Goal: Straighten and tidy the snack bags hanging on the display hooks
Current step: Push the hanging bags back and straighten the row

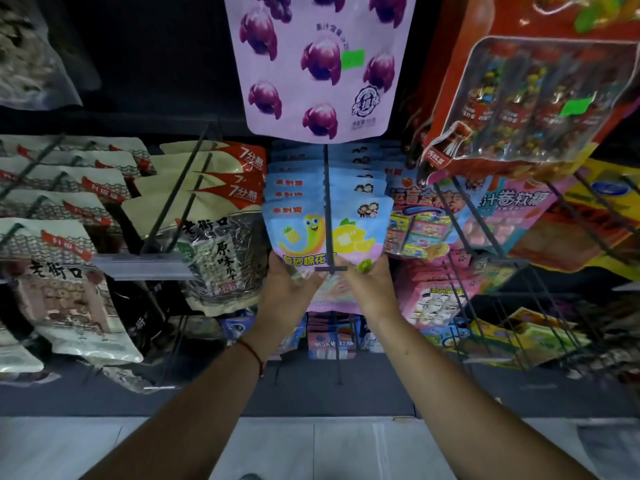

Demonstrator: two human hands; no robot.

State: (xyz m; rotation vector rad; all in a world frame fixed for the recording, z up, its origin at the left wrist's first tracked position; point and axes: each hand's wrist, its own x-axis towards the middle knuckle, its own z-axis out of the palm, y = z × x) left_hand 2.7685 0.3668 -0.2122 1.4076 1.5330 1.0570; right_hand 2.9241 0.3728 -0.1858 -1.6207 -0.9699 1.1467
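A row of light-blue marshmallow snack bags (pixel 356 233) hangs on a black display hook (pixel 327 202) in the middle of the rack. My left hand (pixel 289 292) grips the front bag's lower left edge. My right hand (pixel 367 289) grips its lower right edge. Both hands cover the bag's bottom part. The hook's crossbar tip (pixel 331 269) sticks out between my hands.
A large purple grape-candy bag (pixel 322 64) hangs just above. Sunflower-seed bags (pixel 211 244) and beige snack bags (pixel 65 209) fill hooks to the left; pink candy bags (pixel 495 209) and a red cola-candy pack (pixel 530 95) hang right. More bags (pixel 330 337) hang below; pale floor tiles (pixel 311 445) at bottom.
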